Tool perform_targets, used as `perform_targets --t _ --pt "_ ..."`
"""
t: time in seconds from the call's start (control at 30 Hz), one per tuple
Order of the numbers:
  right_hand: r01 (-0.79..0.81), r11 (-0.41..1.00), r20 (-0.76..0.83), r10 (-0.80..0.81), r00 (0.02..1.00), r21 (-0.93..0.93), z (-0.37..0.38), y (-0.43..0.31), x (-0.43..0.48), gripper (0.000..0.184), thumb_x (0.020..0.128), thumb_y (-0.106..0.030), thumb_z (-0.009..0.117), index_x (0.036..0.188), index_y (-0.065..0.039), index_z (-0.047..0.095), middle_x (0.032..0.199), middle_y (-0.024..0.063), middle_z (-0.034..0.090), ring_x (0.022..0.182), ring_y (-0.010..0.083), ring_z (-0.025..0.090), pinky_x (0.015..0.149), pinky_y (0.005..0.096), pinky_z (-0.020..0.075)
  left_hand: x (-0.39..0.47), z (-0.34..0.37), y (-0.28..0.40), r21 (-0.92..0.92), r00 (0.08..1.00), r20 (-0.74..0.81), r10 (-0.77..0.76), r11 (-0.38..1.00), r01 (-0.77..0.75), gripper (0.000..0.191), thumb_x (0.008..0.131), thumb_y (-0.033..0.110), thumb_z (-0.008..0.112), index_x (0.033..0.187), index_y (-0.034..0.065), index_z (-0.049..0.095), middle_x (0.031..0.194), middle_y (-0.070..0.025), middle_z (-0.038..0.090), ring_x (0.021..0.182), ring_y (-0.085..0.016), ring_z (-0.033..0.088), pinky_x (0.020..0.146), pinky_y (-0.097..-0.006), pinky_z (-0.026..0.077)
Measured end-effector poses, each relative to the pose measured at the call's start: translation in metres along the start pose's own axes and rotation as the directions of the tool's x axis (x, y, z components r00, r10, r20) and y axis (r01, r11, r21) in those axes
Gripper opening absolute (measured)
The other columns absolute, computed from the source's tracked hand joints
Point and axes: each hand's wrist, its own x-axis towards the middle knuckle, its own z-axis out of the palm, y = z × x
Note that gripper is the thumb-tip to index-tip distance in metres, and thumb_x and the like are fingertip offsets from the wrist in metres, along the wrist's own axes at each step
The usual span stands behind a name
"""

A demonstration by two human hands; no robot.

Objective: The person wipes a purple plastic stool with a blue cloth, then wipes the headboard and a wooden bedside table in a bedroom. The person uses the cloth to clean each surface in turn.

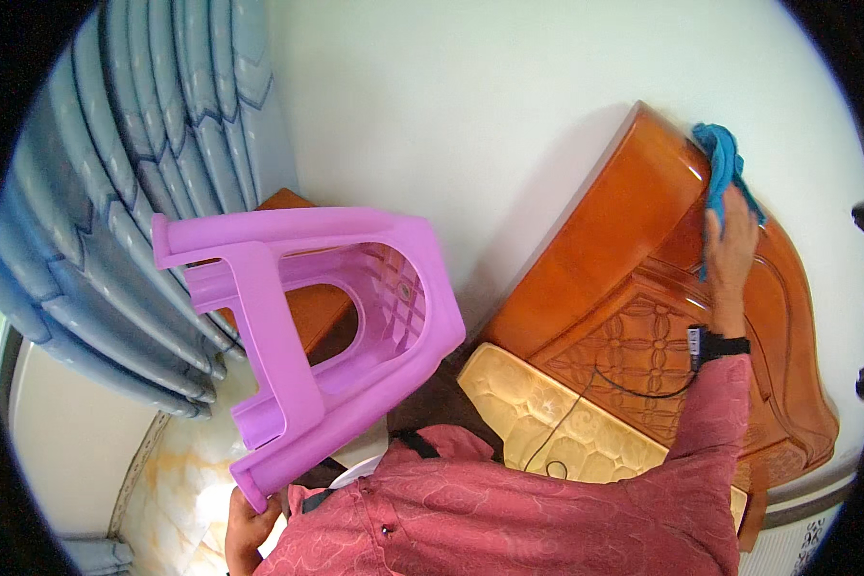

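Note:
My left hand (250, 524) grips the end of one leg of a purple plastic stool (288, 360), which is held sideways in the air with its legs pointing left. At the right, my right hand (733, 248) presses a blue cloth (723, 155) against the upper edge of a carved, glossy wooden headboard (605, 237). Part of the cloth hangs over that edge towards the wall, and some of it is hidden under my fingers.
Blue curtains (165, 165) hang on the left, near the stool's legs. Behind the stool stands a brown wooden piece (324, 309). A yellow padded surface (547, 403) adjoins the headboard. From my black wristband (723, 348) a thin cable (641, 394) trails. A white wall (475, 93) rises behind.

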Motion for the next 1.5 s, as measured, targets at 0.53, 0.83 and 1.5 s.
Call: perform_targets --t 0.53,0.83,1.5 --pt "-0.505 0.859 0.051 0.510 0.859 -0.083 -0.014 0.258 -0.048 0.061 0.105 -0.047 0.027 0.127 0.001 0.059 0.125 0.0250 0.062 0.116 0.0432 0.056 0.100 0.0459 0.0423 0.005 0.011 0.023 0.032 0.998 0.015 0.060 0.998 -0.061 0.022 0.081 -0.006 0.057 0.101 -0.0013 0.066 0.085 -0.0058 0.068 0.078 -0.013 0.059 0.071 -0.0293 0.049" --pt "0.303 0.933 -0.140 -0.280 0.950 0.193 0.084 -0.134 0.048 0.008 0.088 -0.018 0.061 0.088 -0.011 0.064 0.107 0.0070 0.071 0.102 0.0241 0.064 0.091 0.0450 0.0430 0.008 0.015 0.014 0.126 0.987 -0.036 0.155 0.981 -0.149 0.018 0.081 -0.004 0.062 0.099 -0.0005 0.066 0.084 -0.0063 0.068 0.076 -0.013 0.060 0.069 -0.0295 0.049" --pt "-0.900 0.185 0.916 -0.151 0.372 0.396 0.045 -0.285 -0.394 0.030 0.102 -0.027 0.050 0.106 -0.001 0.063 0.091 0.0138 0.066 0.087 0.0226 0.064 0.080 0.0353 0.0493 0.021 -0.175 0.106 -0.010 0.636 -0.739 0.222 0.941 -0.339 0.051 0.096 0.035 0.064 0.134 0.0020 0.055 0.116 -0.0091 0.064 0.104 -0.019 0.064 0.085 -0.0319 0.054"
